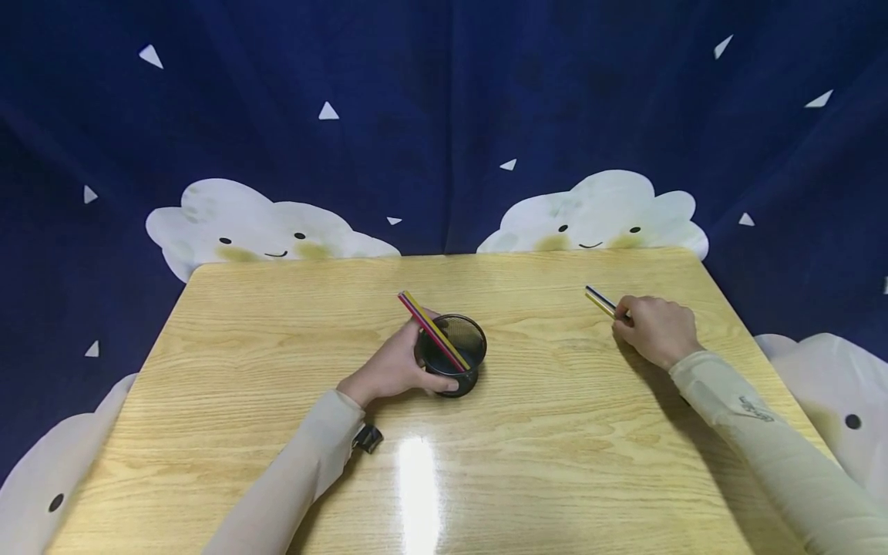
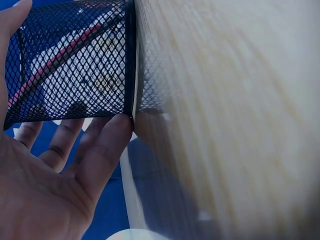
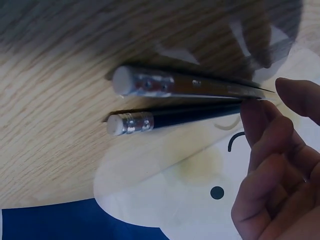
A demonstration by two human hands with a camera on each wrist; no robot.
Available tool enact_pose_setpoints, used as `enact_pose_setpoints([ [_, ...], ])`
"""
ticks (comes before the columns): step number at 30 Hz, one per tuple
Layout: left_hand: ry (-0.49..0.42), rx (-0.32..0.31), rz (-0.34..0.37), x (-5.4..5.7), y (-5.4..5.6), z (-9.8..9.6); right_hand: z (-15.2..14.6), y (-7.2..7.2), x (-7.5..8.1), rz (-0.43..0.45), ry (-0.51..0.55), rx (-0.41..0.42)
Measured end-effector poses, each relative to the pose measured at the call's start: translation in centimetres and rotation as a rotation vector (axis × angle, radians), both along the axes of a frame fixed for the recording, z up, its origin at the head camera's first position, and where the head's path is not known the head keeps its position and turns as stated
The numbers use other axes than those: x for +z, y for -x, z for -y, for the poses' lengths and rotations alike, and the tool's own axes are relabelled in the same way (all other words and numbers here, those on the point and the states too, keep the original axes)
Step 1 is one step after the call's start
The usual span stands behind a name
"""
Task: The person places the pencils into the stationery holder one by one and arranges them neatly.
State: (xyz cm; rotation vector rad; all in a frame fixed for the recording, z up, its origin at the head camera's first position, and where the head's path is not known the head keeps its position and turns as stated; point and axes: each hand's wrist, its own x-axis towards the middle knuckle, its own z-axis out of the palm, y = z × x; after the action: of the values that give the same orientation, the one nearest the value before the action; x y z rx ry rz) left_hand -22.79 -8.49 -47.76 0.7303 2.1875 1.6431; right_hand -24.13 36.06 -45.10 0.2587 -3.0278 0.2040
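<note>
My left hand [image 1: 395, 366] grips a black mesh pencil cup [image 1: 452, 327] near the middle of the table. Thumb and fingers reach round its side, and the wrist view shows it close against the wood. Pencils with red and yellow barrels [image 1: 435, 331] lean inside, their upper ends over the rim. To the right, my right hand [image 1: 655, 327] is at two pencils, one dark blue [image 3: 200, 115] and one gold [image 3: 200, 87], which lie low along the tabletop. Its index fingertip meets the blue one; the thumb [image 3: 300, 97] stands apart from the gold one. Both white eraser ends point away from the fingers.
The light wooden table [image 1: 541, 447] has a bright glare near its front. Behind it hangs a dark blue curtain [image 1: 444, 139] with smiling white clouds. A small black device [image 1: 368, 438] sits at the left wrist.
</note>
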Motion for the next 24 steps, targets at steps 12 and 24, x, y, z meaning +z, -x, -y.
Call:
enact_pose_setpoints([
  [12,0.032,0.015,-0.014,0.08,-0.06,0.06,-0.25,0.63,-0.33,0.017,-0.006,-0.007],
  [24,-0.032,-0.008,0.040,0.01,-0.08,-0.07,-0.51,0.62,-0.77,-0.001,0.015,-0.006],
])
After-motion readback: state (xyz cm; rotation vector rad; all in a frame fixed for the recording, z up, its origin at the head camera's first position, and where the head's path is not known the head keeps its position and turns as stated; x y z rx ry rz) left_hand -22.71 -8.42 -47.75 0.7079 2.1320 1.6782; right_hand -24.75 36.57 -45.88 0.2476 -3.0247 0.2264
